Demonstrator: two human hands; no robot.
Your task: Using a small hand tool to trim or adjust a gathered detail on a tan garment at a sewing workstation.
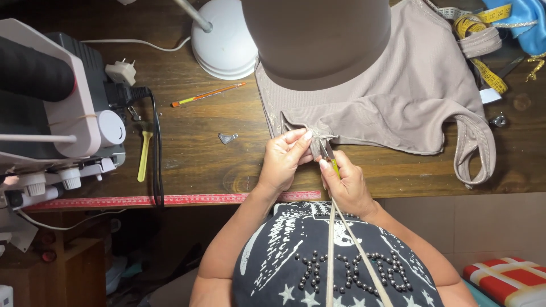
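Note:
A beige knit garment (398, 91) lies spread on the dark wooden table (193, 153). My left hand (282, 159) pinches the garment's lower corner at its seam. My right hand (348, 185) holds small thread snips (328, 152) with a yellow-green handle, their blades at the pinched corner. Two beige straps (341, 250) run from my hands down over my dark studded shirt.
A sewing machine (51, 108) with a black thread cone stands at left, its black cord trailing off the table. A white lamp base (224, 42) and grey shade sit at top centre. An orange pen (207, 94), yellow tool (144, 156), small metal clip (227, 137), yellow measuring tape (483, 62) and red ruler strip (170, 200) lie about.

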